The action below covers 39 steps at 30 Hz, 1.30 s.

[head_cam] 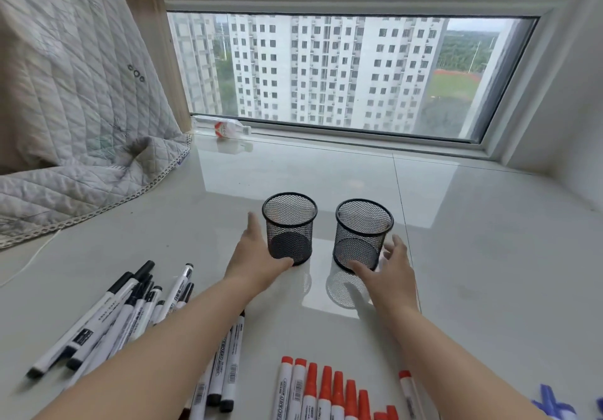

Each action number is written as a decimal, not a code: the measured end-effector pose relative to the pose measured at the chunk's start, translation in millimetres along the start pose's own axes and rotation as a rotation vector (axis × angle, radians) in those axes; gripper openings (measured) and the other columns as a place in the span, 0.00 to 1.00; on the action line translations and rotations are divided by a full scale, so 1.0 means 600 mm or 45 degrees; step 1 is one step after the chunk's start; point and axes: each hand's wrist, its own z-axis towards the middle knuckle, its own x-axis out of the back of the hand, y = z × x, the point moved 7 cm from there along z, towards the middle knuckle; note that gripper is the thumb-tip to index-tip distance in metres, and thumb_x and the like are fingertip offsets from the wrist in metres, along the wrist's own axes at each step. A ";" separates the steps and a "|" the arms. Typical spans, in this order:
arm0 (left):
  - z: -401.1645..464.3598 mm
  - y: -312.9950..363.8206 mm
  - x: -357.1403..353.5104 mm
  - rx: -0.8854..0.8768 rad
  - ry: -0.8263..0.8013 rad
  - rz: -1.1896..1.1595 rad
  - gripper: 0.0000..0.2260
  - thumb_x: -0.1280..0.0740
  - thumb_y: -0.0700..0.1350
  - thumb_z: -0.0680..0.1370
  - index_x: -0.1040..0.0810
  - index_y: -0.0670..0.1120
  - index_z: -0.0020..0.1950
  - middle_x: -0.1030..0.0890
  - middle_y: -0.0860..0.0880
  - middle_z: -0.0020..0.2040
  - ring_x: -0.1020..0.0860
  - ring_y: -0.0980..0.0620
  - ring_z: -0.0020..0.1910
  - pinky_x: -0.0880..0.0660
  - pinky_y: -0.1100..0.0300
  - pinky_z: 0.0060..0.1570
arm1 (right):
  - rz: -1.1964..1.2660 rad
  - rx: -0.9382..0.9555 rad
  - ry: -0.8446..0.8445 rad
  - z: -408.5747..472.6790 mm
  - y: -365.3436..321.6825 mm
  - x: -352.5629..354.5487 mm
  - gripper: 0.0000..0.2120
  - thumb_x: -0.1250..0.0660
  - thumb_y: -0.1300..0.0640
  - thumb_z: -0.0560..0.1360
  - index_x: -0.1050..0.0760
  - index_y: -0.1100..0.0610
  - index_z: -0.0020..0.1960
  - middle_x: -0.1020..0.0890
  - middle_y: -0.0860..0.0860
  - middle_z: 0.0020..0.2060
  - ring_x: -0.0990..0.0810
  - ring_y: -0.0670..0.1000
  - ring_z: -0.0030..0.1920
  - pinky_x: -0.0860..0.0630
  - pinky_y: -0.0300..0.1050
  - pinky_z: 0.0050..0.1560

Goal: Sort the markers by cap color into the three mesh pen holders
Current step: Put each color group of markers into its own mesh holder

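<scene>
On the far left, a quilted blanket (65, 100) hangs down and folds onto the glossy white counter (473, 256). Near it, toward the front, lies a loose pile of black-capped markers (107, 318), partly crossed by the left forearm. Further back, a small plastic bottle (225, 130) lies on its side against the window (332, 70).

The left hand (254, 256) reaches forward with its fingers (253, 224) straight and spread along the left side of the left mesh holder (289, 228), the thumb touching near its base; the hand cups the holder rather than closing round it. Just beside it, with a gap between, stands the right mesh holder (363, 235). Both stand upright on the counter with nothing in them.

The right hand (388, 276) has its fingers apart and relaxed, the thumb at the front base of the right holder and the other fingers by its right side.

Along the front edge, a row of red-capped markers (326, 390) lies side by side between the forearms. At the far right corner, blue caps (551, 403) are cut off by the frame's edge.
</scene>
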 end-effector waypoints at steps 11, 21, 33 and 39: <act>-0.154 0.128 -0.046 -0.160 0.187 -0.094 0.05 0.35 0.45 0.74 0.24 0.52 0.49 0.22 0.55 0.41 0.24 0.54 0.42 0.31 0.62 0.43 | -0.168 0.034 0.127 -0.078 0.021 0.245 0.11 0.36 0.60 0.74 0.26 0.56 0.56 0.22 0.50 0.49 0.25 0.48 0.49 0.30 0.41 0.50; -0.208 0.288 -0.303 -0.392 -0.408 0.528 0.25 0.41 0.56 0.77 0.39 0.52 0.73 0.36 0.50 0.72 0.37 0.48 0.70 0.35 0.51 0.63 | 0.027 -0.280 0.723 -0.109 0.170 0.542 0.09 0.36 0.61 0.72 0.27 0.54 0.53 0.22 0.49 0.42 0.27 0.46 0.38 0.34 0.41 0.42; -0.185 0.276 -0.402 -0.431 -0.367 0.818 0.30 0.55 0.66 0.77 0.54 0.56 0.77 0.57 0.52 0.78 0.60 0.50 0.76 0.59 0.46 0.73 | -0.140 -0.405 0.854 -0.059 0.298 0.641 0.43 0.24 0.48 0.64 0.41 0.59 0.71 0.33 0.57 0.68 0.35 0.57 0.68 0.36 0.52 0.67; -0.180 0.269 -0.402 -0.460 -0.273 0.809 0.30 0.55 0.66 0.76 0.52 0.58 0.76 0.54 0.54 0.78 0.58 0.52 0.76 0.59 0.49 0.74 | -0.122 -0.336 0.876 -0.015 0.303 0.643 0.42 0.24 0.46 0.60 0.38 0.55 0.69 0.29 0.52 0.64 0.29 0.54 0.64 0.30 0.55 0.63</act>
